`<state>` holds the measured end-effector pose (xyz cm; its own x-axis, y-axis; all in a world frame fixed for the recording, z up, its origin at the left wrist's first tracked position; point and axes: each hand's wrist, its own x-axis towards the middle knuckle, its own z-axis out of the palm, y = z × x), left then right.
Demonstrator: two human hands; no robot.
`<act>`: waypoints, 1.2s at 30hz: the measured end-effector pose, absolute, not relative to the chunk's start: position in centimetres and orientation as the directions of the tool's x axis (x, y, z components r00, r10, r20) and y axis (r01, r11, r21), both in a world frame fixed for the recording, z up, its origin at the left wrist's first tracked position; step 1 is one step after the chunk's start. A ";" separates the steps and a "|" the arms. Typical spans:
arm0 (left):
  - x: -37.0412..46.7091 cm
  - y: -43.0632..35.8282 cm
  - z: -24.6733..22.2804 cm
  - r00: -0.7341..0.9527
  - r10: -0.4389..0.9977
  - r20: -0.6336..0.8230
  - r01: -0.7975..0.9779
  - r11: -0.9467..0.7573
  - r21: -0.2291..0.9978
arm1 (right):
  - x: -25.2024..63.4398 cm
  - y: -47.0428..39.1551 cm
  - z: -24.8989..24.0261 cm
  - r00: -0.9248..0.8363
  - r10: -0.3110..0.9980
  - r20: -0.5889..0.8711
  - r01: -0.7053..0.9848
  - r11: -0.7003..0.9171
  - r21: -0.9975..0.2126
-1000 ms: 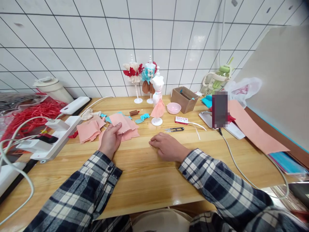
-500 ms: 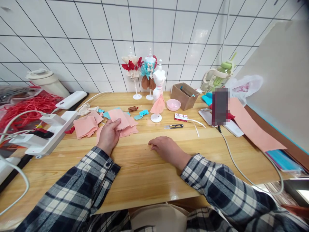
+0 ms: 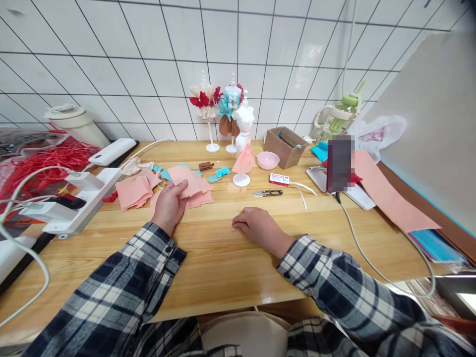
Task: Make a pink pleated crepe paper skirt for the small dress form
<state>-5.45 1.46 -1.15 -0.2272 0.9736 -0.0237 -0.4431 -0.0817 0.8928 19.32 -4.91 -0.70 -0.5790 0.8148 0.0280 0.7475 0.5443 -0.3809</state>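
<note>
Between its thumb and fingers, my left hand (image 3: 170,206) holds a pink cloth piece (image 3: 185,179) with a frayed edge, above other pink pieces on the table. My right hand (image 3: 256,225) is closed in a pinch low over the wood; what it pinches is too small to make out. Beyond it stands a small white mannequin (image 3: 244,121) with a pink cloth (image 3: 244,160) around its lower part. Black thread snips (image 3: 268,193) lie between the mannequin and my right hand. A pile of pink pieces (image 3: 134,191) rests left of my left hand.
Two dressed mannequins (image 3: 205,101) stand by the tiled wall. Right of them are a pink bowl (image 3: 267,160), a brown box (image 3: 285,147), a propped phone (image 3: 339,163) and a long pink strip (image 3: 394,196). A power strip (image 3: 87,203) with cables lies left.
The view has shifted slightly. My right hand has moved a little to the right over the table, still pinched. My left hand keeps its hold on the pink cloth.
</note>
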 end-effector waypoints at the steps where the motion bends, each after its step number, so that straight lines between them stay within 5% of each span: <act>1: -5.4 1.4 -1.1 -0.227 0.974 -0.024 -0.442 -0.081 0.893 | 19.4 -4.9 -0.7 -0.579 0.815 0.029 0.744 0.543 -0.389; 18: -5.3 1.4 -1.0 -0.221 0.974 -0.039 -0.420 -0.059 0.905 | 18.7 -6.8 -1.5 -0.612 0.788 0.060 0.748 0.603 -0.277; 21: -5.3 1.3 -0.9 -0.211 0.977 -0.045 -0.433 -0.052 0.900 | 19.1 -6.9 -1.3 -0.606 0.781 0.150 0.708 0.615 -0.346; 25: -5.4 1.3 -0.8 -0.204 0.978 -0.053 -0.445 -0.045 0.895 | 21.1 -4.8 1.1 -0.394 0.854 0.339 0.603 0.519 -0.606; 28: -5.4 1.3 -0.8 -0.185 0.981 -0.064 -0.440 -0.024 0.897 | 24.1 -0.9 4.2 -0.128 0.889 0.440 0.618 0.419 -0.665; 32: -5.6 1.6 -0.9 -0.161 0.985 -0.060 -0.431 -0.016 0.902 | 28.5 6.0 7.5 0.133 0.848 0.514 0.784 0.227 -0.577; 36: -5.8 1.8 -1.1 -0.141 0.989 -0.049 -0.433 -0.017 0.901 | 31.5 11.1 8.2 0.199 0.839 0.506 0.902 0.046 -0.430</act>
<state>-5.78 1.79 -1.12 -0.1407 0.9888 -0.0492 -0.4325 -0.0167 0.9015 31.52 11.09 8.23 0.1986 0.8393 0.5062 0.9015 0.0461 -0.4302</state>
